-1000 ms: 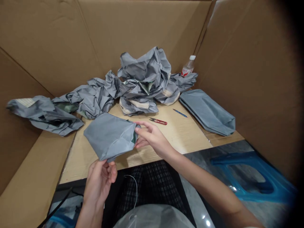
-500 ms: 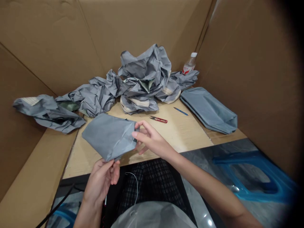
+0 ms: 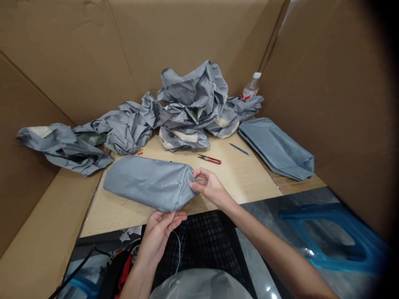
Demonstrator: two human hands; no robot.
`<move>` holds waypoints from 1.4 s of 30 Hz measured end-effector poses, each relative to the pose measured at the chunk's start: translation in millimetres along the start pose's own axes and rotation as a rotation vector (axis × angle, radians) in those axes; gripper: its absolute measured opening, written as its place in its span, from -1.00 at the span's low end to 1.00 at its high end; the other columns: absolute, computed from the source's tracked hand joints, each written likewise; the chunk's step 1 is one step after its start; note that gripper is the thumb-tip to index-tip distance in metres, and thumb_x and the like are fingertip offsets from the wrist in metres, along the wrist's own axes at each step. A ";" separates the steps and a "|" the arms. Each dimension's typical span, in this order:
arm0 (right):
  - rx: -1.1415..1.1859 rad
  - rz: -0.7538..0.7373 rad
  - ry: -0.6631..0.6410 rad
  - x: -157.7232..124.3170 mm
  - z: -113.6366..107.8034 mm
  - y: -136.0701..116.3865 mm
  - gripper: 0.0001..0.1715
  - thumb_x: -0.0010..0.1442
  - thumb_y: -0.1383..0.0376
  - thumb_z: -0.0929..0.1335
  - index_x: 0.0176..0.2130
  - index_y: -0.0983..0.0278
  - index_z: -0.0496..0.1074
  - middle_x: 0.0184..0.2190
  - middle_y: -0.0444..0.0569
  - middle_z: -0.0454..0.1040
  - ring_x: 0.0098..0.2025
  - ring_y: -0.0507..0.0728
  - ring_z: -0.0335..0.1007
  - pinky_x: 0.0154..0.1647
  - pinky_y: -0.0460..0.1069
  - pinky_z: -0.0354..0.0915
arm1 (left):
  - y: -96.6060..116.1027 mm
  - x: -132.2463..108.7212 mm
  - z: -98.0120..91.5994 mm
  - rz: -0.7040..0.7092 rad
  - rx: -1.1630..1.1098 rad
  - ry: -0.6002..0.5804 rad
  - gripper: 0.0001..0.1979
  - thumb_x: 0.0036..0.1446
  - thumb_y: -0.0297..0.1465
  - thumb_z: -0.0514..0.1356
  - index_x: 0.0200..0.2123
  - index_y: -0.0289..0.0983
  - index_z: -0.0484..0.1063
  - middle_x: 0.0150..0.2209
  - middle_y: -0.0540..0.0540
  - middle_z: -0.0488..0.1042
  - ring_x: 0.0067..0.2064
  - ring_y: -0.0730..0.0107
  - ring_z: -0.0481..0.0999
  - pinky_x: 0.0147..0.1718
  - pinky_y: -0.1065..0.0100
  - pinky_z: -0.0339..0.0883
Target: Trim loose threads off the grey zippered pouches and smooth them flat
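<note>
The right hand point(image 3: 209, 185) grips the end of a folded grey fabric bundle point(image 3: 148, 182), the left hand point(image 3: 159, 234) open against its near edge; 1 flat bundle point(image 3: 274, 149) lies by the worktop's point(image 3: 237, 182) right edge, crumpled grey fabric point(image 3: 191, 108) heaped behind.

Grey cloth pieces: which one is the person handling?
The smooth tube-shaped one between the left hand and right hand; the others lie apart, crumpled or flat by the right wall.

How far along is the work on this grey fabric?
One grey fabric bundle already lies neatly flattened at the right. A second bundle is in hand: the right hand is at its end, the left hand at its near edge. The crumpled grey fabric heap and the crumpled piece at left are left.
</note>
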State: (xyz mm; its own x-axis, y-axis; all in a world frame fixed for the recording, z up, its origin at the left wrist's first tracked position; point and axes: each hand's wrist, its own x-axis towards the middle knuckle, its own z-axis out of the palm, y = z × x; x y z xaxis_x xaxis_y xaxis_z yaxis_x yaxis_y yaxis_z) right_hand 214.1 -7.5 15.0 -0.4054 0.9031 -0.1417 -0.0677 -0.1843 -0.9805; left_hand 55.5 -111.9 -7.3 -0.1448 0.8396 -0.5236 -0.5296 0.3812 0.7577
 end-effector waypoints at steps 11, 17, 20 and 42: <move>-0.055 0.065 0.080 0.9 -21.6 7.1 -0.55 -0.07 0.12 0.44 -0.28 0.25 0.22 -0.55 -0.26 0.21 -0.53 -0.04 0.11 -0.51 -0.13 0.03 | -25.5 15.2 13.1 -0.089 -0.044 -0.025 -0.50 -0.17 -0.16 0.47 -0.28 -0.44 0.52 -0.25 -0.30 0.61 -0.19 0.13 0.64 -0.29 0.42 0.51; -0.088 0.145 0.064 17.1 -21.6 17.1 -0.46 0.04 0.02 0.44 -0.13 0.33 0.35 -0.40 -0.08 0.41 -0.38 0.06 0.31 -0.38 -0.07 0.16 | -47.1 12.8 21.4 0.020 -0.033 0.044 -0.47 -0.27 -0.16 0.50 -0.29 -0.42 0.54 -0.31 -0.18 0.62 -0.33 0.18 0.64 -0.24 0.27 0.55; -0.096 0.144 0.032 20.2 -20.9 21.9 -0.57 0.00 0.06 0.47 -0.30 0.34 0.39 -0.37 -0.06 0.41 -0.32 0.07 0.30 -0.31 -0.07 0.18 | -51.1 10.6 21.4 0.028 -0.002 0.060 -0.45 -0.31 -0.17 0.51 -0.28 -0.43 0.55 -0.29 -0.20 0.62 -0.33 0.13 0.64 -0.30 0.25 0.55; 0.414 0.086 0.173 -66.6 -52.2 10.4 -0.34 -0.15 0.24 0.57 -0.02 0.21 0.48 -0.05 -0.04 0.51 -0.03 0.17 0.42 0.01 -0.01 0.27 | 8.4 10.3 42.4 0.072 -0.052 0.089 -0.38 0.14 -0.30 0.29 0.24 0.18 0.20 0.30 0.14 0.23 0.29 0.35 0.25 0.02 0.50 0.39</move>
State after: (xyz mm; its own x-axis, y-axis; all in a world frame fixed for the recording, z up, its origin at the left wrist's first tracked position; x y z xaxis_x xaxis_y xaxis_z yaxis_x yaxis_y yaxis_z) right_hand 288.0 -49.3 7.1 -0.2696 0.9228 -0.2753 -0.4134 -0.3691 -0.8324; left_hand 85.0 -83.7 10.2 -0.2561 0.8257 -0.5026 -0.5576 0.2985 0.7746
